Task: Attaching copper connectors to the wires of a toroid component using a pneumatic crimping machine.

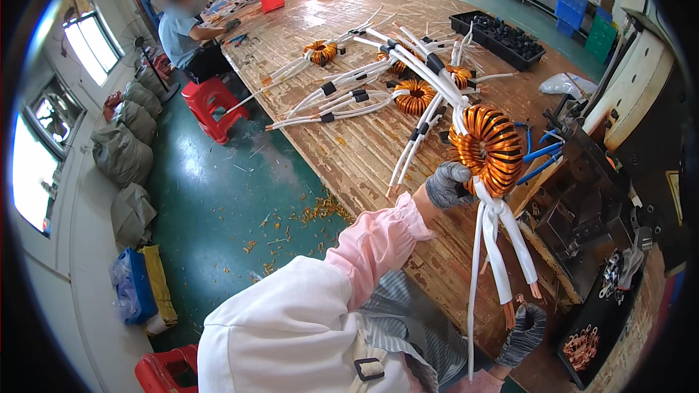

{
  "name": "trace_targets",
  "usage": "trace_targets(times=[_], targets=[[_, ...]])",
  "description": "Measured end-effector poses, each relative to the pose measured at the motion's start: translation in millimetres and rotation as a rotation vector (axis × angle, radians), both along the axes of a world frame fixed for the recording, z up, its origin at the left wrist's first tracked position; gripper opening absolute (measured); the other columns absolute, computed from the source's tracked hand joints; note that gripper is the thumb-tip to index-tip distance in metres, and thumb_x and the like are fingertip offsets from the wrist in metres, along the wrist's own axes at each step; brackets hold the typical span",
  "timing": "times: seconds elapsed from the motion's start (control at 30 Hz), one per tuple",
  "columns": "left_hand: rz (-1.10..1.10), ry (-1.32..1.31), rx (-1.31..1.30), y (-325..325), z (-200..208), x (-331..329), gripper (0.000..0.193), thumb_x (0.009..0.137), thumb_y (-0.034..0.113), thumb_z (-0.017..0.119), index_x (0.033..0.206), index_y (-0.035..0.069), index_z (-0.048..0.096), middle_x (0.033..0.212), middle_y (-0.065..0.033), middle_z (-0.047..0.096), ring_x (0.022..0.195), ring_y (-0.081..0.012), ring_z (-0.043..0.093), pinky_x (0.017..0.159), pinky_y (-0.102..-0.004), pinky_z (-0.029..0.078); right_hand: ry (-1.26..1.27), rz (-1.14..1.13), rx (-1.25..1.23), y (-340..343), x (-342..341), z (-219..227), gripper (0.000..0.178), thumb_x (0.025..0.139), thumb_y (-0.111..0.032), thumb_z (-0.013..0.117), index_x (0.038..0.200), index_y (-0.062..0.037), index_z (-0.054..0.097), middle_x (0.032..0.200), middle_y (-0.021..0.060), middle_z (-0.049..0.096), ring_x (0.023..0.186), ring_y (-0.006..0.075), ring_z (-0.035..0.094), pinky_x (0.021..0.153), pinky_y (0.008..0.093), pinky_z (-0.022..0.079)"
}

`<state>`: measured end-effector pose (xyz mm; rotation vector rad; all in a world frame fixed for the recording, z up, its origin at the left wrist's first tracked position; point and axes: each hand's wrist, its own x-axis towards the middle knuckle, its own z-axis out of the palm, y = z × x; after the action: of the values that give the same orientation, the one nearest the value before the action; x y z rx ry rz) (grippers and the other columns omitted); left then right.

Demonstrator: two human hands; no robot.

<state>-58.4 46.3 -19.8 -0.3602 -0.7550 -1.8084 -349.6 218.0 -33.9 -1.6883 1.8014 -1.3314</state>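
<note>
My gloved left hand (448, 185) is closed on the lower left rim of a large ring-shaped coil (489, 147) wound with copper wire. White sleeved leads (495, 240) hang down from the coil, with bare copper at their ends. More white leads, bound with black tape, stretch from its top toward the far left. Beside the hanging ends, my gloved right hand (523, 335) has its fingers curled, with a small copper-coloured piece (520, 300) at the fingertips. Its exact shape is too small to make out.
Several smaller coils (415, 96) with white leads lie on the worn wooden table (320, 153). A black tray (499, 40) holds dark parts. Right of me are a dark metal machine (582, 196) and a bin of copper lugs (581, 349). A co-worker (182, 33) sits far left.
</note>
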Motion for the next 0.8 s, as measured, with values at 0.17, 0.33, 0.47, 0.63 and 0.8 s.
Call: trace_targets(times=[0.17, 0.33, 0.47, 0.63, 0.8], targets=[[-0.063, 0.014, 0.305, 1, -12, -4, 0.039, 0.064, 0.005, 0.061, 0.1, -0.006, 0.054, 0.102, -0.0162, 0.057, 0.096, -0.0275, 0.055, 0.088, -0.0425, 0.042, 0.151, -0.017, -0.04, 4, -17, -19, 0.011, 0.076, -0.009, 0.06, 0.082, -0.0023, 0.055, 0.073, 0.0032, 0.053, 0.064, 0.0117, 0.048, 0.059, 0.0239, 0.042], [0.146, -0.083, 0.178, -13, -20, 31, 0.044, 0.063, 0.017, 0.063, 0.103, 0.001, 0.054, 0.098, -0.0153, 0.057, 0.089, -0.0291, 0.056, 0.079, -0.0433, 0.047, 0.492, -0.046, -0.151, -13, 6, 0, 0.008, 0.074, -0.017, 0.06, 0.079, -0.0122, 0.057, 0.07, 0.0061, 0.055, 0.065, 0.0263, 0.053, 0.059, 0.0337, 0.044], [0.349, -0.278, -0.012, -11, 4, 3, 0.076, 0.065, 0.041, 0.063, 0.123, 0.004, 0.033, 0.114, -0.0179, 0.046, 0.088, -0.0308, 0.053, 0.07, -0.0414, 0.048, 0.544, -0.135, -0.147, -9, 3, -1, 0.008, 0.074, -0.019, 0.06, 0.079, -0.013, 0.058, 0.071, 0.0064, 0.056, 0.067, 0.0251, 0.054, 0.059, 0.0328, 0.045], [0.426, -0.323, -0.092, -22, -7, 7, 0.083, 0.066, 0.04, 0.061, 0.131, 0.008, 0.022, 0.127, -0.0166, 0.035, 0.12, -0.0362, 0.03, 0.091, -0.0491, 0.037, 0.622, -0.129, -0.143, -2, -8, 12, 0.009, 0.074, -0.014, 0.059, 0.083, -0.0108, 0.06, 0.074, 0.0069, 0.058, 0.066, 0.0243, 0.056, 0.059, 0.0315, 0.045], [0.456, -0.249, 0.009, -19, -14, 11, 0.083, 0.065, 0.039, 0.062, 0.13, 0.007, 0.021, 0.126, -0.0184, 0.034, 0.117, -0.0357, 0.033, 0.088, -0.0463, 0.041, -0.043, -0.05, -0.171, -1, -11, 45, 0.016, 0.073, -0.002, 0.061, 0.089, -0.0037, 0.062, 0.081, 0.0085, 0.061, 0.072, 0.0192, 0.059, 0.066, 0.0277, 0.046]])
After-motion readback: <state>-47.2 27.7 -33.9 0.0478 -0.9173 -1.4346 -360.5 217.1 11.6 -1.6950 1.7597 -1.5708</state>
